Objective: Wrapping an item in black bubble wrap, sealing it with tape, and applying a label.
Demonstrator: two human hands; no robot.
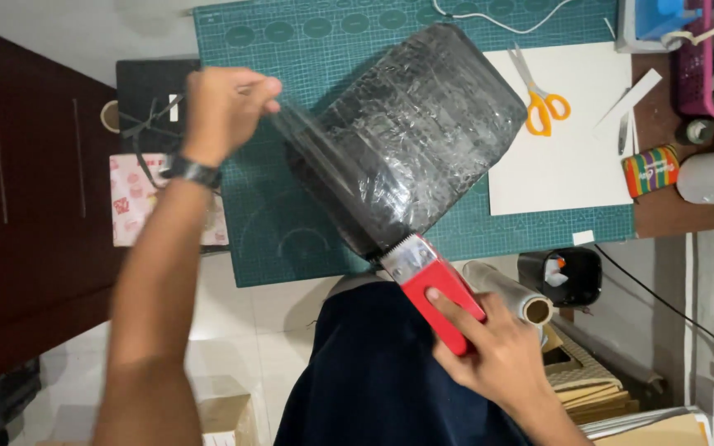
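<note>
Plastic-wrapped black parcel [423, 132] is steadied on the green cutting mat [291, 239]; film is pinched taut by left hand [225, 107], red cutter [435, 289] gripped by right hand [497, 355].

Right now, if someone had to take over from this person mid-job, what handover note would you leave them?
Left hand: raised over the green cutting mat, grip pinched on the free end of the clear film, pulled taut.
Right hand: holds the red film cutter at the near edge of the black parcel.
The parcel lies on the mat, already covered in wrinkled clear film.
Left, as it looks: the stretched strip is not yet laid down or cut.
Nearby: a film roll by the right hand, orange scissors on the white sheet.
</note>
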